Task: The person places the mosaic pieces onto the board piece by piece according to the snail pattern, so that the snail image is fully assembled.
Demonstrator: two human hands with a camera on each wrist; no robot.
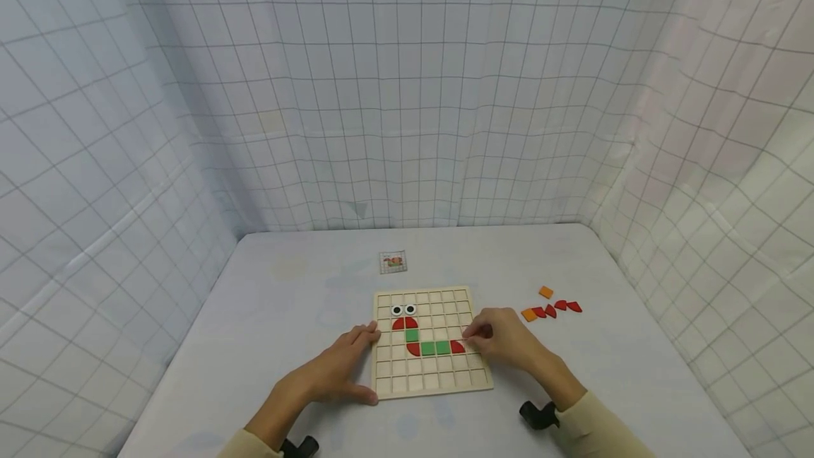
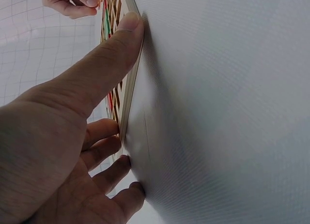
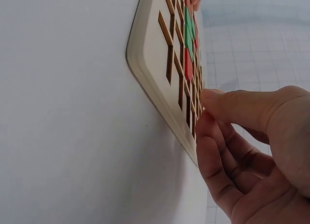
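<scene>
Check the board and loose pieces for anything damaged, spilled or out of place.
Nothing stands out as damaged or spilled. The loose red pieces and orange squares lie at uneven angles right of the board, which seems ordinary for unplaced pieces.

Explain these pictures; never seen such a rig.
No robot here: just a person's bare left hand and right hand. The wide picture comes from a head-worn camera; the close ones from a camera on each wrist. The white table bears a pale wooden gridded board holding curved red tiles, square green tiles and black-centred white discs. Loose red tiles and square orange tiles lie right of it; a small picture card lies beyond. The left hand touches the board's left edge; I cannot tell whether the right fingertips pinch a tile.
</scene>
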